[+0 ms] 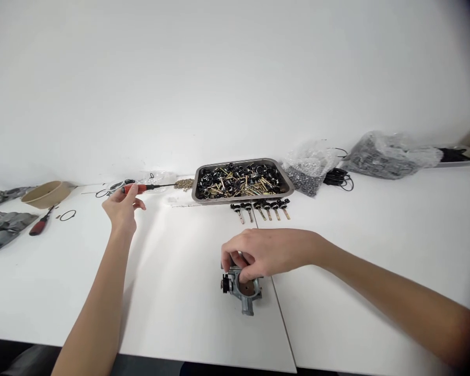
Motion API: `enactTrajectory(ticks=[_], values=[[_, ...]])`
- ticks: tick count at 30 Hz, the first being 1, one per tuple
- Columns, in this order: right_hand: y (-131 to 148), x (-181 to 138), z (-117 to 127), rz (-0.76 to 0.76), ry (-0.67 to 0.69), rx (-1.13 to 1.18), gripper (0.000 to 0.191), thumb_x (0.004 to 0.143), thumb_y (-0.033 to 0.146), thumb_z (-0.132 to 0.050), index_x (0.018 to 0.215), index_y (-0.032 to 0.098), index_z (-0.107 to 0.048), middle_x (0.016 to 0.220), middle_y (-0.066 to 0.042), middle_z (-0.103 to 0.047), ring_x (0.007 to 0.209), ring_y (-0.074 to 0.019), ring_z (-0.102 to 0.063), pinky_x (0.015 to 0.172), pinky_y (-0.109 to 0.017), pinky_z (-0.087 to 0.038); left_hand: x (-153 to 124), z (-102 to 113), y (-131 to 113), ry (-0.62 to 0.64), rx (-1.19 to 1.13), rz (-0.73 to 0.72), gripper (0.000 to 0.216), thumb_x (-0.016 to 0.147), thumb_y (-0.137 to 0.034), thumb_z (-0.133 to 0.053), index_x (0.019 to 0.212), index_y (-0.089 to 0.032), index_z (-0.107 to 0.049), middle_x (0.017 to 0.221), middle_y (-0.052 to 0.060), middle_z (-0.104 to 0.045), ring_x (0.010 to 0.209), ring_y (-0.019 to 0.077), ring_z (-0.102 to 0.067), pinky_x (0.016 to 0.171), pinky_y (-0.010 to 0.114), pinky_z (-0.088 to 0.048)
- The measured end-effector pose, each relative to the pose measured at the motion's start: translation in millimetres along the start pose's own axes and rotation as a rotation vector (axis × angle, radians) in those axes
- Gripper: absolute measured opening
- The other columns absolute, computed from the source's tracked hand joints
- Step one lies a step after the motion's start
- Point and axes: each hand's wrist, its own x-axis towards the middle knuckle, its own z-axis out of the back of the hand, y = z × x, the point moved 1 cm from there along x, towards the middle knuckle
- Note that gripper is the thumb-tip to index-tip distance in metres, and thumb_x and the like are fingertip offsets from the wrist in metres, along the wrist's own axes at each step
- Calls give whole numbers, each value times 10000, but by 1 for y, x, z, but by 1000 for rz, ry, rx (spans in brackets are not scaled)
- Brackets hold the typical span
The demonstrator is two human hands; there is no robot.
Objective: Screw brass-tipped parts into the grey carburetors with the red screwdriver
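My left hand (121, 208) grips a red-handled screwdriver (140, 188) between thumb and fingers. Its dark shaft points right, and the tip reaches a small pile of brass screws (184, 184). My right hand (254, 253) is closed around the upper side of a grey metal carburetor-like body (247, 303) on the white table. The thumb rests at its round opening, and a black knob-like part (226, 284) sticks out on the left. Part of the body is hidden under my fingers.
A metal tray (243, 199) of black and brass parts stands behind, with several similar parts (268, 210) lined up before it. Plastic bags (391, 156) lie back right. At left are a tan bowl (47, 194), another screwdriver (41, 223) and a bag of grey parts (8, 225).
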Motion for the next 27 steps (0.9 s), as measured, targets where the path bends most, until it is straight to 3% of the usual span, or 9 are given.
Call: enactTrajectory(ticks=[3, 6, 10, 14, 19, 27], values=[[-3, -1, 5, 33, 28, 18, 267, 798, 325, -674, 1039, 210, -656, 803, -2, -617, 668, -118, -533, 544, -231, -347, 1, 1, -1, -25, -14, 18, 295, 698, -386, -734, 807, -119, -671, 894, 102, -705, 456, 79, -529, 420, 249, -456], [-4, -1, 11, 70, -41, 19, 276, 849, 429, -623, 999, 202, -669, 852, -20, -649, 699, -127, -552, 574, -240, -358, 0, -1, -2, -21, -32, 41, 301, 697, -392, -734, 794, -116, -661, 869, 91, -699, 441, 72, -515, 428, 256, -456], [-20, 11, 16, 40, -279, 62, 309, 875, 464, -570, 980, 186, -653, 895, -45, -660, 690, -132, -560, 592, -251, -386, -3, -4, -5, 30, -83, 65, 325, 707, -421, -728, 778, -115, -647, 797, 60, -672, 439, 76, -513, 451, 269, -461], [-60, 40, 8, 36, -468, 257, 360, 869, 451, -567, 1101, 178, -603, 965, -70, -636, 711, -134, -585, 603, -254, -437, -8, -12, -9, 118, -160, 121, 310, 713, -420, -722, 711, -131, -611, 689, 20, -625, 446, 100, -519, 468, 285, -451], [-98, 70, -10, 76, -793, 287, 267, 827, 379, -606, 979, 160, -611, 783, -14, -583, 695, -123, -530, 648, -265, -429, -21, -29, -8, 246, -221, 199, 282, 727, -410, -687, 702, -150, -580, 652, 10, -601, 470, 110, -508, 449, 277, -420], [-99, 70, -15, 161, -891, 287, 216, 803, 315, -623, 955, 165, -595, 739, 4, -561, 668, -119, -528, 618, -253, -433, -40, -46, -3, 416, -220, 229, 288, 756, -398, -680, 689, -128, -604, 576, 17, -561, 436, 114, -499, 449, 281, -408]])
